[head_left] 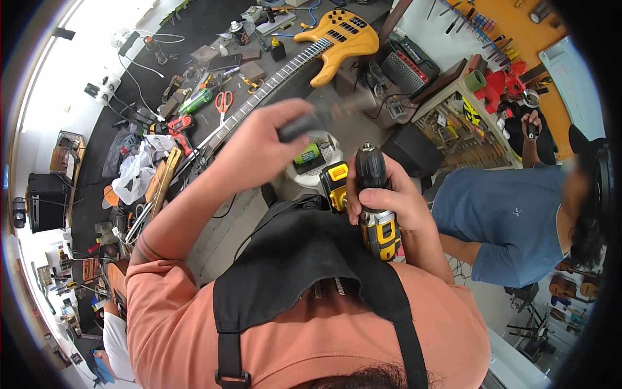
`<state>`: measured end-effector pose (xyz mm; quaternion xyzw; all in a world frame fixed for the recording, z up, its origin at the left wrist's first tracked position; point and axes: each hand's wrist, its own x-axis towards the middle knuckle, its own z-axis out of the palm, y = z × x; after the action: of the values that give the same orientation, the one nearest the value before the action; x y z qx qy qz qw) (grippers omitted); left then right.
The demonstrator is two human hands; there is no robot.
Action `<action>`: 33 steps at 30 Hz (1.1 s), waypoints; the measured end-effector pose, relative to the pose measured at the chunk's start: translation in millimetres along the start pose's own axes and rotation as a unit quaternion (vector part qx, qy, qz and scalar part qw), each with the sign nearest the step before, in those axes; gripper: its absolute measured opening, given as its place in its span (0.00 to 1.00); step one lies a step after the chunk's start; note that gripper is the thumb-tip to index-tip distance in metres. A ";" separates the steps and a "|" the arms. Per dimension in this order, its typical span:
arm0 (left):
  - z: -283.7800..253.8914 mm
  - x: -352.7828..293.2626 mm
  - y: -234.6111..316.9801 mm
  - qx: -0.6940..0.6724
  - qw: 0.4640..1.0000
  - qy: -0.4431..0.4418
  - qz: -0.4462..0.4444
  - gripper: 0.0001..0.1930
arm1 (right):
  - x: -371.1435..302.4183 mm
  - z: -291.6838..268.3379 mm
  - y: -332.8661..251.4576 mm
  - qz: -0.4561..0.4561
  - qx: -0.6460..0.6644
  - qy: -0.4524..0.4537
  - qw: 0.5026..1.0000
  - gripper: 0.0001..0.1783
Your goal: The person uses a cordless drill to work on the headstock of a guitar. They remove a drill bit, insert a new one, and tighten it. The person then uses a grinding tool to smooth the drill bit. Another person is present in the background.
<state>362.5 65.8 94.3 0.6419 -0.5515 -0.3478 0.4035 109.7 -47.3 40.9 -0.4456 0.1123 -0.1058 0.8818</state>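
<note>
left hand [269,144] clasps a blurred tool [303,125], slanting to upper right. below, right hand [403,200] grips the drill [373,170], nose up-frame.

I can read nothing; right of the fingers [377,197] of the right hand [405,200], a blue T-shirt [495,194] bears a tiny white mark [516,212].

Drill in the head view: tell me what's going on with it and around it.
The person's right hand grips a yellow-and-black drill, its chuck pointing away from the body. The left hand holds up a dark-handled tool, too blurred to identify. Beyond the hands, a wooden electric bass lies across the cluttered workbench. To the right is a co-worker in a blue shirt.
</note>
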 end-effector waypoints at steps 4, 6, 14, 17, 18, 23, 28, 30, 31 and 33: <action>-0.2 -0.4 2.7 -0.023 0.999 0.047 0.003 0.17 | 2.7 -0.3 0.7 -0.002 0.003 -0.012 1.000 0.22; 0.7 -4.9 -0.3 0.116 0.989 -0.004 0.093 0.19 | 3.2 1.1 -0.1 -0.001 0.005 -0.015 1.000 0.22; 6.8 -5.0 3.1 -0.017 0.998 0.051 0.046 0.22 | 5.9 -3.9 2.2 -0.005 0.008 -0.032 0.999 0.21; 6.2 -9.6 5.5 0.132 0.990 -0.019 0.051 0.22 | 3.4 -4.6 2.7 -0.003 -0.001 -0.032 0.999 0.21; 5.7 -8.7 6.9 0.088 0.995 -0.012 0.038 0.22 | 3.1 -4.6 2.2 0.005 0.003 -0.012 1.000 0.22; 8.7 -20.2 -21.5 -0.262 0.963 0.059 -0.027 0.23 | 3.6 -4.1 -0.8 0.000 0.003 -0.016 1.000 0.23; 36.7 -53.0 -97.6 -0.277 0.947 0.028 -0.159 0.27 | 9.3 -8.6 3.7 -0.031 0.027 -0.012 0.999 0.22; 42.1 -66.8 -131.7 -0.237 0.947 0.019 -0.216 0.29 | 15.8 -5.5 3.8 -0.043 0.047 0.009 0.998 0.23; 42.2 -74.2 -148.2 -0.213 0.946 0.021 -0.242 0.29 | 18.7 -4.5 6.5 -0.044 0.056 0.032 0.997 0.25; 31.2 -77.1 -176.9 -0.140 0.951 0.077 -0.264 0.31 | 22.9 -8.9 8.8 -0.051 0.064 0.038 0.996 0.24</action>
<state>398.7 149.5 -78.6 0.7262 -0.2755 -0.4655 0.4243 129.7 -55.5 26.2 -0.3891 0.1161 -0.1742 0.8971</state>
